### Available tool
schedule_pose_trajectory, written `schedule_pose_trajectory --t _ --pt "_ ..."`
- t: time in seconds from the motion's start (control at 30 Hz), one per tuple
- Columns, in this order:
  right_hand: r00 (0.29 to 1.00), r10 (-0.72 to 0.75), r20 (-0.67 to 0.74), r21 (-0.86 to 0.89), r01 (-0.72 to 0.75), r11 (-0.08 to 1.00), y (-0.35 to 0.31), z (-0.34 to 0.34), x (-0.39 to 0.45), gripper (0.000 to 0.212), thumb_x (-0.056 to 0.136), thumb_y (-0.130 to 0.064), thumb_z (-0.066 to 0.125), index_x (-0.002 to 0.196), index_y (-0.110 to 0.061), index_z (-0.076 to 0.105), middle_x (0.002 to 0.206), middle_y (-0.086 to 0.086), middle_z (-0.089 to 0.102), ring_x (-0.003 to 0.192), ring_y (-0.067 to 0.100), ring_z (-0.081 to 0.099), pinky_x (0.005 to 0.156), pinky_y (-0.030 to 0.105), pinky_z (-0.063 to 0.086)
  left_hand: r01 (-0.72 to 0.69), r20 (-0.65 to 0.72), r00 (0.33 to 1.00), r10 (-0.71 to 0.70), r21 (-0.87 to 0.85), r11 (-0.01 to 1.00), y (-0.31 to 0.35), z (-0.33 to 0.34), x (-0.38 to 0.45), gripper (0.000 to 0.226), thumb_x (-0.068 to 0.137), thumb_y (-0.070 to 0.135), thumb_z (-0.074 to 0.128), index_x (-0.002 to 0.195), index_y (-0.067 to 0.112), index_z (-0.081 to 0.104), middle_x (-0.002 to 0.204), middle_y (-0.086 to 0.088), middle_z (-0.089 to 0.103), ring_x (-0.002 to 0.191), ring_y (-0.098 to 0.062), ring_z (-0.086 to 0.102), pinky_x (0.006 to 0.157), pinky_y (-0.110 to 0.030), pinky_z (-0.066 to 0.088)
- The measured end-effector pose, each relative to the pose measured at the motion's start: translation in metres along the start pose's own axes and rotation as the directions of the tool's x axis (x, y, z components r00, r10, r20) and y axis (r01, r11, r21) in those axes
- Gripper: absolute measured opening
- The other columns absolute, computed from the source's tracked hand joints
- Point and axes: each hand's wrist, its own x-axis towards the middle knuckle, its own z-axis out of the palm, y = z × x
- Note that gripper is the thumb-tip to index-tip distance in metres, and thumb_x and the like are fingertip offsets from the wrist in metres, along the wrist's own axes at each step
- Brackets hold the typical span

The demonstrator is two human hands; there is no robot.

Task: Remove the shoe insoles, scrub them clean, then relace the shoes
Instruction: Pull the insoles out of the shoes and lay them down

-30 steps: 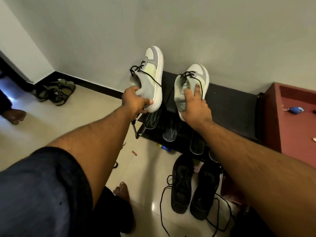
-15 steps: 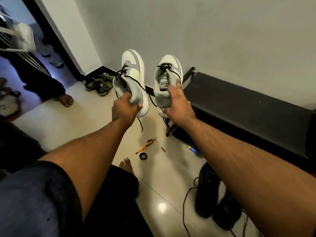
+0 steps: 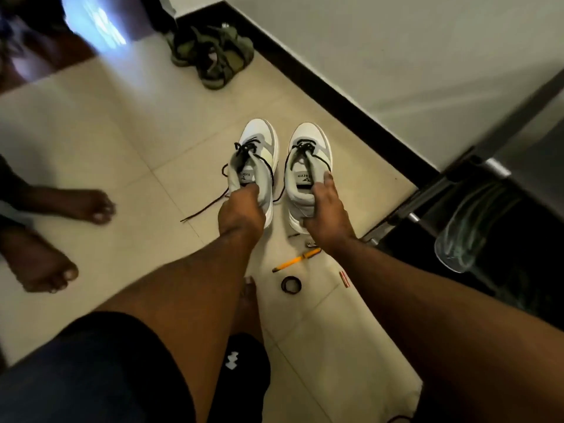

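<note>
Floor [image 3: 91, 126]: pale tile, glossy, smooth, light reflecting at top left.
Left shoe [image 3: 258, 160] and right shoe [image 3: 308, 166]: matt grey cloth upper, smooth white panels at toe and sole, look synthetic.
Laces [image 3: 210, 206]: black woven cord, matt.
Sandals [image 3: 213, 53]: olive webbing cloth, matt.
Skirting [image 3: 335, 96]: black, slight sheen.
Wall [image 3: 396, 41]: pale paint, matt.
Rack frame [image 3: 396, 221]: metal tube, shiny.
Pencil [image 3: 297, 260]: orange, glossy.
</note>
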Motion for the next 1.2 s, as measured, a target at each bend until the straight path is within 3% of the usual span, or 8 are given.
schedule_pose_trajectory --t 0.33,0.47,0.63,0.77,0.9,1.03,1.13,1.2 --pt "0.986 0.078 0.145 -0.126 -0.059 0.99 0.059 0.088 0.065 0.048 0.083 -0.001 0.061 0.127 -0.012 0.045 0.161 0.019 0.0 0.13 0.048 0.038 0.097 0.046 0.042 0.277 0.151 0.95 -0.272 -0.01 0.961 -0.032 0.084 0.032 0.025 0.096 0.018 0.055 0.12 0.012 0.061 0.125 -0.015 0.061 0.115 -0.037 0.057 0.09 -0.036 0.045" --pt "0.959 0.138 0.249 -0.188 -0.091 0.978 0.066 0.089 0.058 0.033 0.088 -0.004 0.054 0.12 -0.013 0.051 0.158 0.022 0.013 0.116 0.044 0.052 0.087 0.039 0.044 0.294 0.248 0.915 -0.317 0.125 0.947 -0.033 0.097 0.036 0.026 0.095 0.018 0.055 0.12 0.011 0.057 0.129 -0.015 0.058 0.124 -0.038 0.05 0.096 -0.043 0.045" --pt "0.976 0.138 0.168 -0.047 -0.131 0.99 0.068 0.054 0.019 0.04 0.084 -0.003 0.056 0.122 -0.018 0.052 0.142 0.014 0.037 0.113 0.04 0.054 0.085 0.038 0.045 0.24 0.205 0.934 -0.292 0.244 0.94 0.013 0.096 0.026 0.042 0.09 0.033 0.058 0.13 0.022 0.05 0.135 -0.011 0.054 0.132 -0.035 0.042 0.11 -0.054 0.03" --pt "0.986 0.153 0.064 0.048 -0.156 0.986 0.08 -0.01 -0.042 0.042 0.084 -0.008 0.064 0.125 -0.013 0.056 0.134 0.008 0.052 0.122 0.028 0.051 0.097 0.034 0.042 0.031 0.205 0.978 -0.038 0.036 0.999 0.078 0.111 -0.007 0.04 0.089 0.02 0.06 0.128 0.018 0.056 0.131 -0.012 0.06 0.124 -0.033 0.053 0.101 -0.04 0.044" --pt "0.944 0.306 -0.127 0.229 -0.272 0.935 0.102 -0.081 -0.124 0.004 0.085 -0.019 0.067 0.089 -0.018 0.068 0.094 -0.002 0.068 0.088 0.015 0.061 0.072 0.026 0.043 0.061 0.242 0.97 0.036 -0.381 0.923 0.159 0.128 -0.07 0.021 0.089 0.03 0.065 0.101 0.012 0.069 0.104 -0.013 0.071 0.1 -0.033 0.066 0.087 -0.038 0.054" --pt "0.698 0.653 -0.294 0.608 -0.391 0.692 0.147 -0.128 -0.194 0.016 0.086 -0.016 0.07 0.071 -0.011 0.065 0.059 -0.001 0.059 0.055 0.011 0.056 0.052 0.017 0.042 0.261 0.362 0.93 -0.067 -0.52 0.813 0.214 0.153 -0.122 0.045 0.082 0.051 0.067 0.084 0.006 0.068 0.095 -0.02 0.073 0.091 -0.04 0.069 0.081 -0.047 0.059" --pt "0.397 0.908 -0.136 0.906 -0.321 0.276 0.184 -0.139 -0.222 0.025 0.092 -0.019 0.065 0.071 -0.013 0.053 0.06 0.005 0.053 0.049 0.014 0.05 0.037 0.021 0.044 0.387 0.464 0.881 -0.096 -0.587 0.711 0.231 0.162 -0.145 0.036 0.084 0.045 0.07 0.087 0.009 0.065 0.076 -0.013 0.066 0.057 -0.028 0.061 0.058 -0.03 0.051" --pt "0.298 0.954 -0.026 0.951 -0.286 0.115 0.202 -0.14 -0.229 0.027 0.095 -0.024 0.062 0.074 -0.016 0.046 0.063 0.006 0.05 0.049 0.014 0.047 0.034 0.02 0.04 0.455 0.507 0.853 -0.122 -0.609 0.649 0.234 0.168 -0.148 0.022 0.095 0.028 0.064 0.081 0.012 0.056 0.069 -0.008 0.054 0.049 -0.018 0.047 0.045 -0.023 0.04"
